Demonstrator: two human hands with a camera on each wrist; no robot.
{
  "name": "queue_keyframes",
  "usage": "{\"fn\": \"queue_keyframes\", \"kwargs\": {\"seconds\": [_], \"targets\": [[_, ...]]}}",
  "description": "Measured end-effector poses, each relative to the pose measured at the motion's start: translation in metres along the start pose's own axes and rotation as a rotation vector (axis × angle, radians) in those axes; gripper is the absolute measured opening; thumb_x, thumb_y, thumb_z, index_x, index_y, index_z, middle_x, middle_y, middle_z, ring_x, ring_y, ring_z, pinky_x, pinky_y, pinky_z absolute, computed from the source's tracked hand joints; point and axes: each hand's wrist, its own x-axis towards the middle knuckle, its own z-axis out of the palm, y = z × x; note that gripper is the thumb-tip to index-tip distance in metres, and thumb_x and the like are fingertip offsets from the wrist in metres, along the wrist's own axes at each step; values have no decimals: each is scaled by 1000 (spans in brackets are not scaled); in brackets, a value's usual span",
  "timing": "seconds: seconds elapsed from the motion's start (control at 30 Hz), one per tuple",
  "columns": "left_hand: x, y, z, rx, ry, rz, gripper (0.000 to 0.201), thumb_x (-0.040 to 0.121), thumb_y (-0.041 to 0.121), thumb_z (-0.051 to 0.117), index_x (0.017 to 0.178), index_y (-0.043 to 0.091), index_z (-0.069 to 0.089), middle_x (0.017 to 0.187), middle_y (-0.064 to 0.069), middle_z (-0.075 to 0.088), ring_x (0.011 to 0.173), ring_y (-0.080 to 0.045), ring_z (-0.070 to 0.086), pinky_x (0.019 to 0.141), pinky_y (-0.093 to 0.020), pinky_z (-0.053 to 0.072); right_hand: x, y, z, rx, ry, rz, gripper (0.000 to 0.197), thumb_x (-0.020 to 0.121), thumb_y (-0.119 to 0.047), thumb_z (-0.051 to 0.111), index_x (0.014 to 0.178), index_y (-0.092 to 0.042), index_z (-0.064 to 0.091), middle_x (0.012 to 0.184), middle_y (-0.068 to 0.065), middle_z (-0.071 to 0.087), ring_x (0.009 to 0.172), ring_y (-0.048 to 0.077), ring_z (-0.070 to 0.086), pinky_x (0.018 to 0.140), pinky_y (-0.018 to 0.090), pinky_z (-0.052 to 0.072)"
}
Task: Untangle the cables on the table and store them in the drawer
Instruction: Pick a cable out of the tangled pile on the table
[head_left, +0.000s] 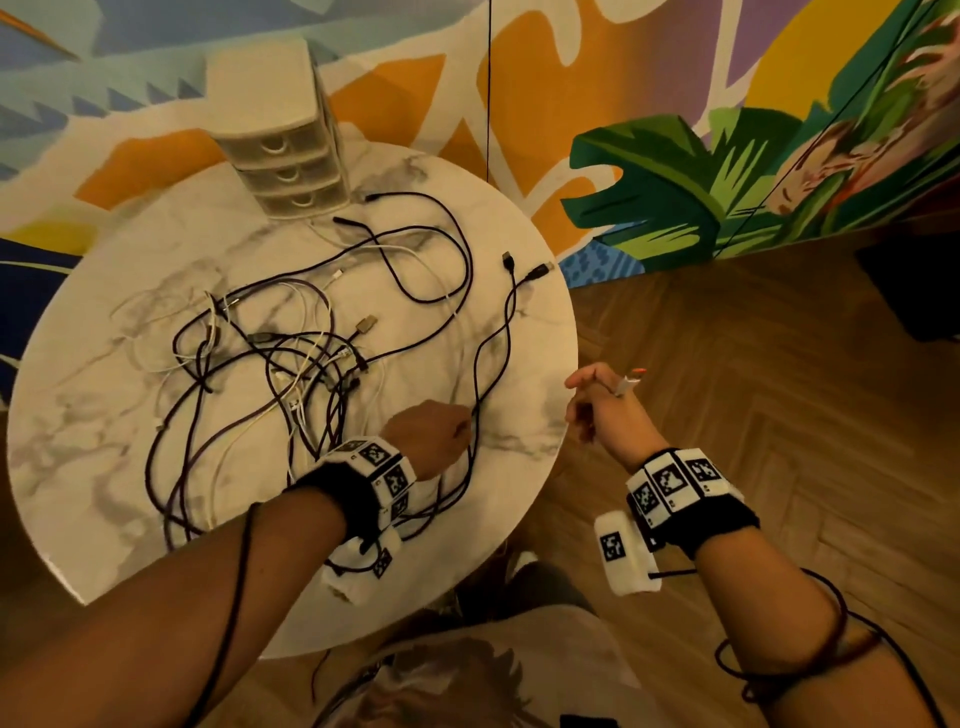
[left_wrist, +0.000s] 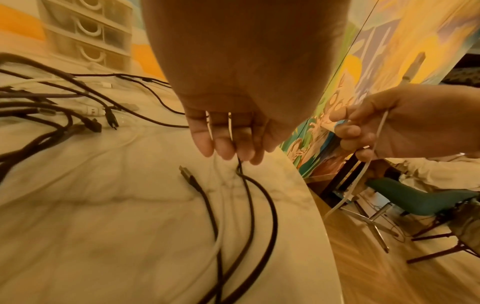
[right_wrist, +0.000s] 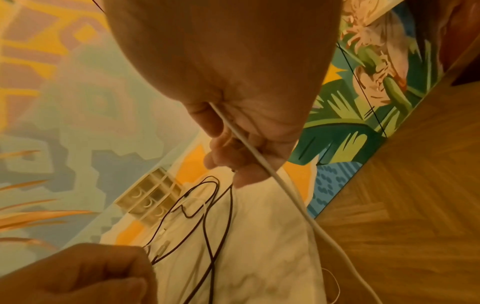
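A tangle of black and white cables (head_left: 291, 364) lies on the round marble table (head_left: 93, 457). My left hand (head_left: 431, 431) rests low over the table near its right side. Its fingertips (left_wrist: 228, 150) pinch a black cable (left_wrist: 270, 205), which loops toward two USB plugs (head_left: 509, 260). My right hand (head_left: 597, 405) hovers off the table's right edge, its fingers (right_wrist: 228, 152) curled round a thin white cable (right_wrist: 285, 191). That cable's plug end (head_left: 629, 382) sticks out above the hand, and the rest trails down past the table edge. The beige drawer unit (head_left: 280, 150) stands at the far edge, all drawers closed.
A painted mural wall runs behind the table. Wooden herringbone floor (head_left: 753, 389) lies to the right. A green chair (left_wrist: 415, 197) stands beyond the table edge in the left wrist view. A thin black line (head_left: 489, 88) hangs down in front of the wall.
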Motion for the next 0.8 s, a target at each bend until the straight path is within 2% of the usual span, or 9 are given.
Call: {"fn": "queue_keyframes", "kwargs": {"seconds": [0.07,0.13,0.23,0.33,0.47,0.6,0.7,0.8], "targets": [[13,9,-2,12,8,-28,26,97,35,39,100,14,55,100,-8,61,87,-25,58,67,-29,39,10,-5,3,53,-20,32,23,91,1,26,95,-8,47,64,12,52,46,20,41,38,22,35],[32,20,-5,7,34,-79,29,96,39,40,103,14,54,102,-10,60,88,-26,57,69,-30,41,24,-9,3,81,-47,60,23,91,2,26,94,-6,47,63,12,51,46,20,40,36,22,35],[61,38,-7,-22,65,-169,38,95,47,40,113,15,50,107,-12,60,94,-30,58,75,-34,46,36,-5,-5,63,-113,111,25,90,1,27,89,-9,50,62,11,52,48,18,40,41,24,35],[89,52,-8,-46,59,-284,48,94,50,42,125,14,45,117,-15,57,104,-33,57,81,-36,45,48,2,-21,0,-177,130,27,92,-3,28,86,-13,53,63,9,54,48,16,42,46,26,36],[107,58,-4,-9,28,-401,35,92,35,47,119,13,50,122,-14,56,106,-33,56,81,-35,44,69,7,-36,-104,-226,112,33,97,-9,29,83,-17,59,63,4,55,50,12,42,46,25,34],[108,64,-2,-5,66,-412,31,93,35,45,114,15,55,120,-12,57,106,-32,56,79,-33,42,88,7,-34,-179,-276,80,38,101,-18,27,84,-20,61,70,2,57,45,4,43,46,21,32],[106,69,-3,-12,124,-422,32,94,37,42,116,14,49,118,-14,58,104,-33,57,75,-33,41,98,2,-21,-197,-321,121,37,101,-23,26,92,-18,62,77,1,59,52,10,45,49,22,34],[115,70,-1,-70,108,-414,35,94,37,43,118,12,45,118,-14,58,105,-34,57,76,-34,41,104,-2,-14,-210,-369,122,38,101,-23,25,96,-16,62,77,0,59,59,14,46,50,26,37]]}}
